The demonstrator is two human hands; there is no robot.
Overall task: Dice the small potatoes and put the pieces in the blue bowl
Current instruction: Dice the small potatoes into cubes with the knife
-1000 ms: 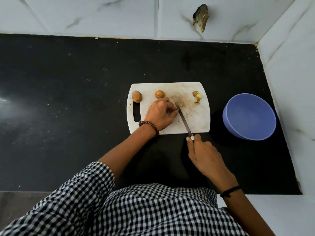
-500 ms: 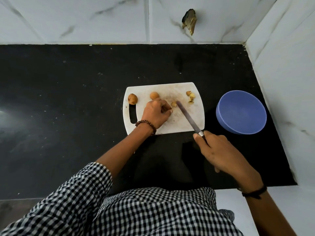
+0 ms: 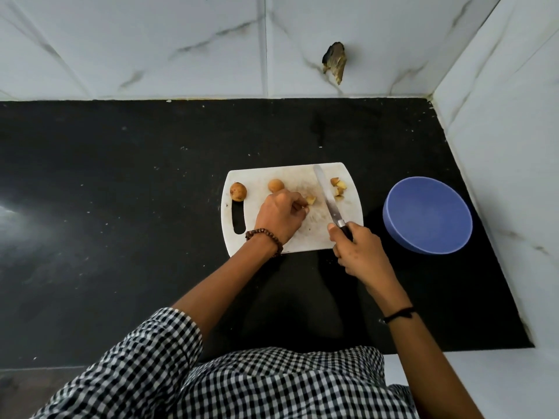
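**Mid-dice: blade sits just right of the holding fingertips**

Risks, as judged from the layout:
1. Cut hazard. The knife [image 3: 328,196] blade lies just right of the left fingertips [image 3: 305,208], with only the piece [image 3: 310,200] between them. If the next stroke drifts left, or the piece rolls under load, the edge meets the tips. The tips look exposed, not tucked behind the knuckles.
2. Slip. The piece is small and irregular. It could skid out from under the tips and leave the board [image 3: 314,234] for the counter [image 3: 121,207].
3. Rollers. Two whole potatoes [image 3: 276,186] sit beyond the left knuckles, one just beside them and one further left. Both are round, so a nudge from the back of the hand may set them rolling.
4. Transfer loss. The pile [image 3: 338,189] of cut bits lies right of the blade. The bowl [image 3: 428,216] stands off the board, right of the right knuckles, and looks empty. Any sweep across that strip of counter could drop bits. Nothing is in the bowl yet, so much of the task remains.

Pose:
- Left hand [image 3: 279,217]: palm down, wrist over the near edge of the board. The fingers are curled and the tips pin the piece to the board.
- Right hand [image 3: 360,252]: fingers are wrapped round the knife handle at the board's near right corner, one digit lying forward near the blade's base.
- The blade points away from the body, its tip leaning left and reaching the far edge.
- Edge contact with the board: cannot tell.
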